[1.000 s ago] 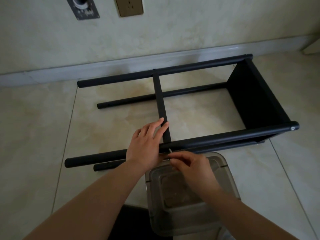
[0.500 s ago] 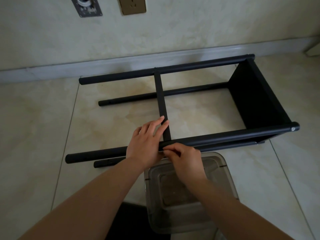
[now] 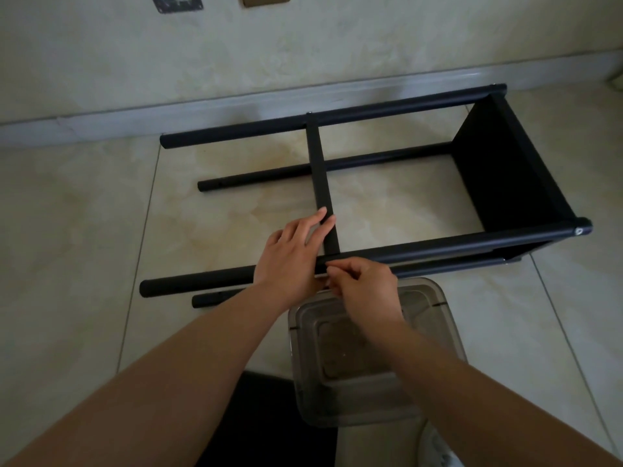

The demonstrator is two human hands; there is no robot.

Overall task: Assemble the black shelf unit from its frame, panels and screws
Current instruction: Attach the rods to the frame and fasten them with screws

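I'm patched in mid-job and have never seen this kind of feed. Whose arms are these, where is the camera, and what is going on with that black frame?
There is no machine here: these are a person's two bare arms, filmed by one wide-angle camera on their head, looking down at a tiled floor by a wall. The black shelf frame lies on its side, four poles joined by an end panel and a thin cross panel. The left hand rests on the near pole with straight fingers on the cross panel, steadying that joint. The right hand pinches something small at the same joint, probably a screw, though it is hidden. A clear plastic bin stands just below the hands.
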